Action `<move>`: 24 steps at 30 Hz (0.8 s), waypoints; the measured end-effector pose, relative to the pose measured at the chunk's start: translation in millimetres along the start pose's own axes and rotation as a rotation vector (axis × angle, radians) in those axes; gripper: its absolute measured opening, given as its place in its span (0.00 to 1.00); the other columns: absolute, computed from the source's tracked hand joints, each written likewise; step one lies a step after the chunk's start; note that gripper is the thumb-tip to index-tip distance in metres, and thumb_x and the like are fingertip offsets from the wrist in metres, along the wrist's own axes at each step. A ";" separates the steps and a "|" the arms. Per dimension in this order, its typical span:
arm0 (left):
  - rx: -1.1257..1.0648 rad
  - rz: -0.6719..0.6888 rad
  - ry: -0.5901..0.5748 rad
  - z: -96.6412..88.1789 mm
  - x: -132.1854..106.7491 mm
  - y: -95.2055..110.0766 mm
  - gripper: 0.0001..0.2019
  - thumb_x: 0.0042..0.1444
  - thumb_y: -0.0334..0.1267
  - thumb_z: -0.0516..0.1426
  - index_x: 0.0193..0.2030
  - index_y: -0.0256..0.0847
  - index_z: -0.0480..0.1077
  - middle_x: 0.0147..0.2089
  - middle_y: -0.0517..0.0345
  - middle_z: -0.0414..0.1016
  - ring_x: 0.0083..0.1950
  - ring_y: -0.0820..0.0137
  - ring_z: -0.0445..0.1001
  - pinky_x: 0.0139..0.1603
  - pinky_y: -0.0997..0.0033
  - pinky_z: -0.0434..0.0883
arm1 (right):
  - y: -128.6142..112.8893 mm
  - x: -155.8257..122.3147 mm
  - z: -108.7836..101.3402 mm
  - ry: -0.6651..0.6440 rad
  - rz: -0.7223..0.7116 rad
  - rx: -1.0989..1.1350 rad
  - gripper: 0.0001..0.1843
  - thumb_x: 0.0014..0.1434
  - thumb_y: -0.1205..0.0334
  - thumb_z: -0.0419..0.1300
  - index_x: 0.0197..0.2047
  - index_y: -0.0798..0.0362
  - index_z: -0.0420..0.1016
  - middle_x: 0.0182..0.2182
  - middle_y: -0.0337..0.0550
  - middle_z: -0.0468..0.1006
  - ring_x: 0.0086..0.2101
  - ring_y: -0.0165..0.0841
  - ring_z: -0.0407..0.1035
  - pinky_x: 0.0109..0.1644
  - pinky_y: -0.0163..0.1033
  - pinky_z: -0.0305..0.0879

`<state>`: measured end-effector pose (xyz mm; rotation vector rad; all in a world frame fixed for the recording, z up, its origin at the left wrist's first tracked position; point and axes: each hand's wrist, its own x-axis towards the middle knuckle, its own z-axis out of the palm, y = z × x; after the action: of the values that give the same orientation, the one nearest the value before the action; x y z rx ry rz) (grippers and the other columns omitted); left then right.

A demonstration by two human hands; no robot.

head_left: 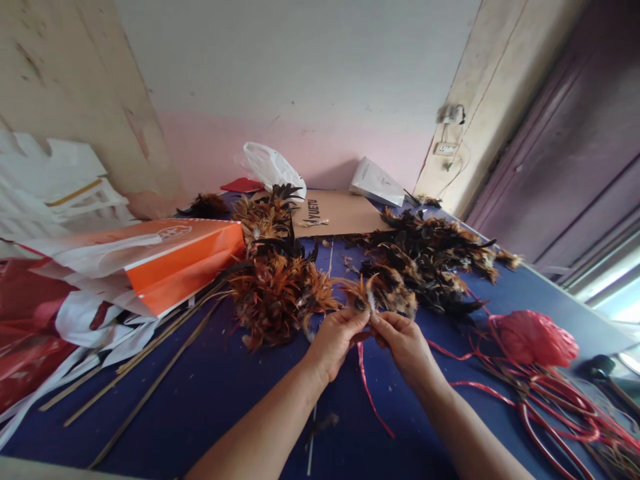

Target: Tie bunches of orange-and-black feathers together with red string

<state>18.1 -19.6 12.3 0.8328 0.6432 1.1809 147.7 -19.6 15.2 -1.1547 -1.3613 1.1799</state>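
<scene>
My left hand (pixel 336 339) and my right hand (pixel 403 341) meet over the middle of the table, fingertips pinched together. Between them a small bunch of feathers (pixel 358 292), orange-brown with a whitish one, points up and away; my left hand grips its base. My right fingers close on the same base, by the white feather. A pink plastic string (pixel 369 393) hangs below the fingers onto the table; which hand holds it is hidden. Just beyond to the left lies a pile of orange-brown feathers (pixel 275 293), and to the right a pile of darker feathers (pixel 430 257).
On the blue table (pixel 240 413) stand an orange and white paper bag (pixel 185 267) and thin sticks (pixel 150 393) at left. Flattened cardboard (pixel 345 213), a white plastic bag (pixel 275 170) and a white packet (pixel 377 181) lie at the back. A pink string ball (pixel 535 339) and red-handled scissors (pixel 560 407) lie right.
</scene>
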 end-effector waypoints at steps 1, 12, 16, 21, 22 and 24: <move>0.036 0.012 0.030 -0.2 0.3 -1.8 0.14 0.43 0.44 0.61 0.32 0.35 0.75 0.34 0.50 0.75 0.36 0.68 0.72 0.40 0.68 0.65 | 0.8 -0.3 0.8 0.054 -0.030 -0.043 0.18 0.50 0.50 0.57 0.22 0.57 0.68 0.15 0.34 0.62 0.18 0.23 0.52 0.21 0.30 0.48; -0.098 0.006 0.065 3.5 0.4 -7.5 0.12 0.41 0.39 0.63 0.32 0.34 0.76 0.31 0.51 0.75 0.34 0.68 0.72 0.40 0.67 0.67 | 1.8 -3.4 4.6 0.061 -0.083 -0.284 0.20 0.50 0.47 0.55 0.22 0.58 0.70 0.14 0.34 0.62 0.18 0.25 0.53 0.21 0.31 0.50; -0.109 -0.044 0.008 0.1 0.1 -1.1 0.12 0.41 0.38 0.63 0.33 0.32 0.76 0.30 0.49 0.76 0.30 0.69 0.72 0.36 0.68 0.67 | 3.0 -2.5 1.1 -0.052 -0.069 -0.197 0.21 0.52 0.47 0.53 0.21 0.58 0.69 0.15 0.35 0.62 0.19 0.24 0.54 0.24 0.31 0.51; -0.097 -0.059 -0.097 -3.2 0.0 1.9 0.15 0.42 0.40 0.62 0.36 0.32 0.75 0.27 0.50 0.75 0.27 0.69 0.72 0.34 0.67 0.67 | -0.3 -2.6 -1.2 -0.158 -0.030 -0.056 0.21 0.52 0.48 0.54 0.21 0.57 0.68 0.17 0.36 0.64 0.20 0.24 0.55 0.26 0.31 0.52; -0.095 -0.060 -0.107 -3.3 -0.1 2.2 0.15 0.42 0.40 0.62 0.36 0.31 0.75 0.27 0.50 0.74 0.27 0.69 0.71 0.34 0.67 0.66 | -0.5 -2.5 -1.5 -0.171 -0.022 -0.041 0.21 0.52 0.47 0.54 0.21 0.57 0.68 0.17 0.36 0.64 0.20 0.24 0.55 0.25 0.31 0.52; -0.091 -0.061 -0.121 -2.9 -0.4 2.6 0.15 0.42 0.39 0.62 0.35 0.31 0.75 0.25 0.51 0.73 0.26 0.70 0.71 0.34 0.66 0.67 | 0.1 -2.4 -1.6 -0.181 -0.019 -0.038 0.21 0.52 0.47 0.54 0.21 0.58 0.69 0.17 0.37 0.65 0.20 0.24 0.55 0.25 0.31 0.53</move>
<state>14.3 -18.9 12.8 0.7954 0.5091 1.0879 149.4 -21.9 15.0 -1.0800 -1.5335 1.2746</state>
